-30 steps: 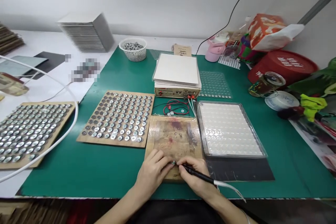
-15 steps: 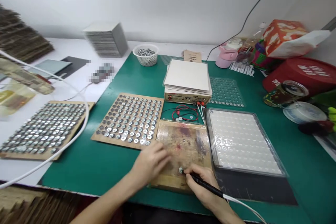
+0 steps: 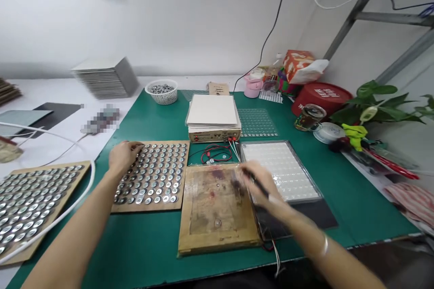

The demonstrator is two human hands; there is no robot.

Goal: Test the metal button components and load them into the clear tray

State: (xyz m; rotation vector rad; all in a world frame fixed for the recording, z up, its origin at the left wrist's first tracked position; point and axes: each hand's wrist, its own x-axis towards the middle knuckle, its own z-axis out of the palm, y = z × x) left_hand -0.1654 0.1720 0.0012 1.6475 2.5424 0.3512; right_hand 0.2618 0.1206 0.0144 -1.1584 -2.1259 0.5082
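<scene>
My left hand (image 3: 122,154) rests on the far left corner of a wooden board (image 3: 151,203) filled with several small round metal parts; its fingers curl over the parts, and what they hold is hidden. My right hand (image 3: 259,186), blurred by motion, grips a black pen-like probe (image 3: 258,184) with a white cable, over the left edge of a clear plastic tray (image 3: 281,169). A worn wooden work block (image 3: 217,210) lies between the board and the tray, with one small round part (image 3: 217,223) on it.
A tester box (image 3: 214,134) under a stack of white sheets stands behind the block, with red leads (image 3: 213,154). A second board of parts (image 3: 27,198) lies far left under a white cable. A white basket, stacked trays, a red tin, cups and a plant line the back and right.
The view swung up and back. My left hand left the block and reached to the far left corner of the board. My right hand carried the probe up to the tray's edge.
</scene>
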